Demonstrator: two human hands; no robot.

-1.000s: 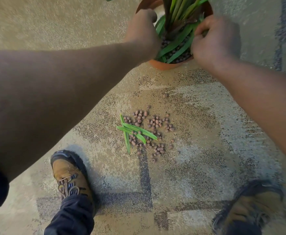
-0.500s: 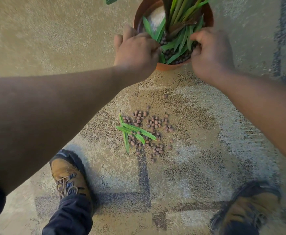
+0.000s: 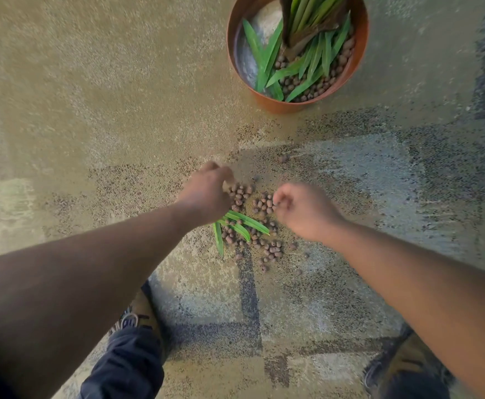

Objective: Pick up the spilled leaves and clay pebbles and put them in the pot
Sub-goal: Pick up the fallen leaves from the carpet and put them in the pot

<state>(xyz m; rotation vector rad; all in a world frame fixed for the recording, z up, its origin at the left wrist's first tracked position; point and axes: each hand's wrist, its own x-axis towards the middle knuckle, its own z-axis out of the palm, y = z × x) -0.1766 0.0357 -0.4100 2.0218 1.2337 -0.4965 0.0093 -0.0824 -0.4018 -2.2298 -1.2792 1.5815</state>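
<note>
Both hands, left [image 3: 206, 194] and right [image 3: 301, 208], are curled over small round brown clay pebbles [image 3: 253, 223] and narrow green leaves [image 3: 242, 224] on mottled carpet [image 3: 120, 110], grip contents unseen; pebbles may be dropped short of the distant terracotta plastic pot [image 3: 287, 106].

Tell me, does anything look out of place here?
Yes: clay pebbles and green leaves lie scattered on the carpet, well short of the pot. The left hand and right hand reach into the spill.
</note>
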